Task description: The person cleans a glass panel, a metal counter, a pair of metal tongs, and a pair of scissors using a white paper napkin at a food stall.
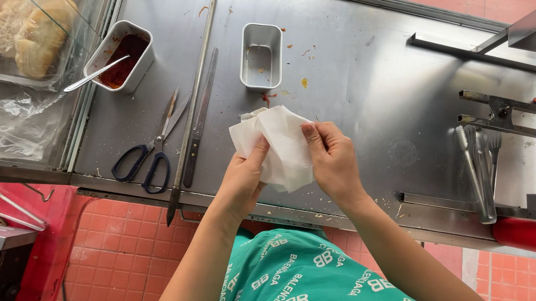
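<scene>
Both my hands hold a crumpled white paper napkin [279, 143] above the front edge of a steel counter [356, 82]. My left hand [242, 180] pinches the napkin's left side with thumb and fingers. At the right side, my right hand [332, 159] grips it with the thumb pressed on top. The napkin hangs between the two hands, a little above the counter.
An empty rectangular metal tin [261, 55] stands beyond the napkin, with sauce smears near it. A second tin with red sauce and a spoon [120, 56], black-handled scissors [151, 154], a long knife [199, 119], metal tongs [480, 169] and a glass case of bread [14, 32] surround it.
</scene>
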